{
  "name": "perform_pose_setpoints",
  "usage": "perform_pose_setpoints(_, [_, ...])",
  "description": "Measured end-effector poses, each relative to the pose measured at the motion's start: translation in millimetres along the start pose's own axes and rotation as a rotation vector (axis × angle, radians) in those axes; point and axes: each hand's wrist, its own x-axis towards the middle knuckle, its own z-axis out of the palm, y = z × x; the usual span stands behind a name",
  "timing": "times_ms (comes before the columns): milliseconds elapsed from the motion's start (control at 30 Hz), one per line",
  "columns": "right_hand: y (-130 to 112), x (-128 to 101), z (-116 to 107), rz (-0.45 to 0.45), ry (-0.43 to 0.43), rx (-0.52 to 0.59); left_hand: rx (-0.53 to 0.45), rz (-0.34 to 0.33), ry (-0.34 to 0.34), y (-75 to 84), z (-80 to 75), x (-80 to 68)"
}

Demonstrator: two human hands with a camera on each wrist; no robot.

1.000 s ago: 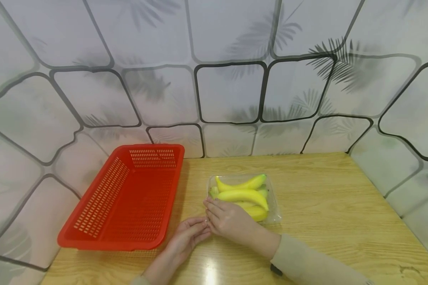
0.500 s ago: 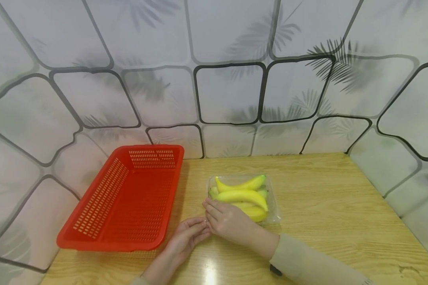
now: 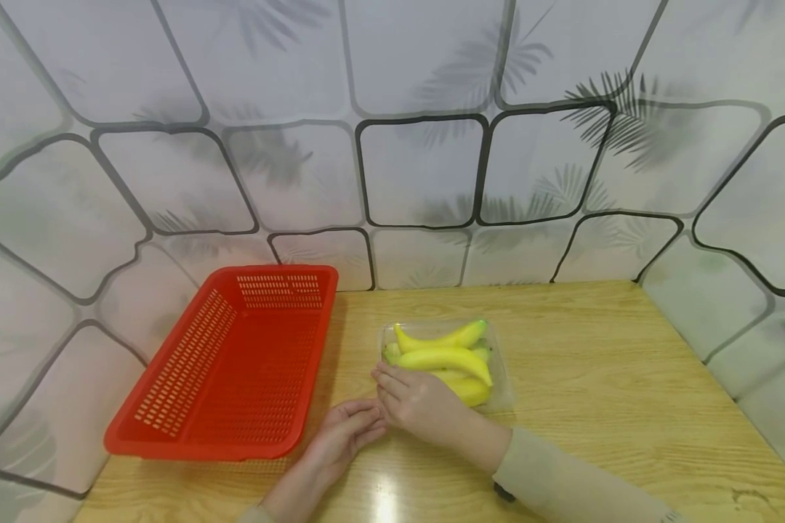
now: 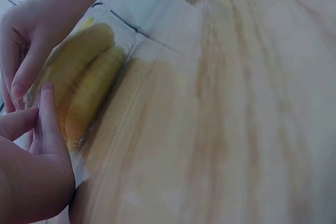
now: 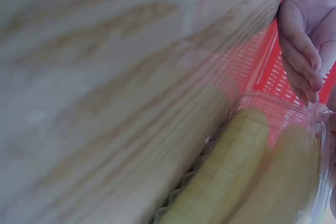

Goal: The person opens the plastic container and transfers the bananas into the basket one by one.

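A clear plastic fruit box [image 3: 504,385] with several yellow bananas [image 3: 445,358] inside lies on the wooden table. At its near left corner my left hand [image 3: 343,436] pinches the plastic edge between thumb and fingers. My right hand [image 3: 425,408] lies over the same corner, its fingers along the left side and its thumb at the edge in the left wrist view. It hides part of the lower bananas. In the right wrist view, bananas [image 5: 226,177] show through the box wall [image 5: 262,98], close to the left hand's fingertips [image 5: 315,80].
A red perforated basket [image 3: 196,450] stands on the table to the left of the box, with nothing in it. A patterned wall covering [image 3: 419,171] rises behind the table. A small dark object [image 3: 504,492] shows under the right sleeve cuff.
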Motion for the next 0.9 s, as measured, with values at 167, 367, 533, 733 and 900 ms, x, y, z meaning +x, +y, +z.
perform_pose_setpoints(167, [-0.1, 0.5, -2.0, 0.006, -0.031, -0.015, 0.006, -0.015, 0.016, 0.7, 1.2, -1.0])
perform_pose_setpoints(367, [0.3, 1.6, -5.5, -0.001, -0.044, -0.024, 0.019, -0.02, -0.026, 0.0, 0.0, -1.6])
perform_pose_setpoints(533, [0.2, 1.8, -7.0, 0.061, -0.032, 0.055, 0.013, -0.005, -0.059, 0.0, -0.8, -2.5])
perform_pose_setpoints(733, [-0.2, 1.2, -7.3, 0.11, -0.02, 0.101, 0.006, -0.006, -0.053, 1.0, -0.2, -3.0])
perform_pose_setpoints(900, [0.5, 0.4, -7.4, 0.117, -0.017, 0.113, 0.003, 0.002, -0.052, 1.7, 0.3, -2.8])
